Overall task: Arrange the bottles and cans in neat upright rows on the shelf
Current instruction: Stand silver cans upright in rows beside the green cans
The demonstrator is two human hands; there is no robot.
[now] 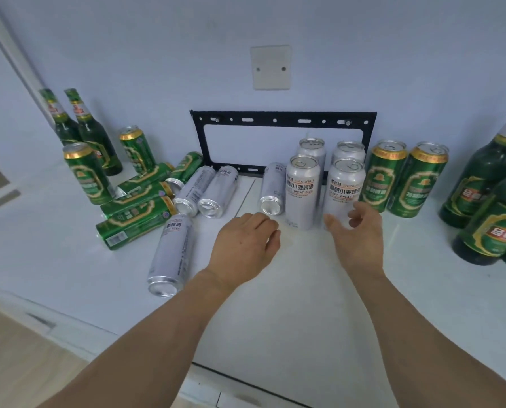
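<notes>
Silver cans [302, 192]: four upright, four lying.

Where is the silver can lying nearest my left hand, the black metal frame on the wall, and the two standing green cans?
Silver lying can [272, 189], head view, on its side wall.
Black metal frame [275, 120], head view, on its top bar.
Two standing green cans [383, 175], head view, on the left can's label.
</notes>
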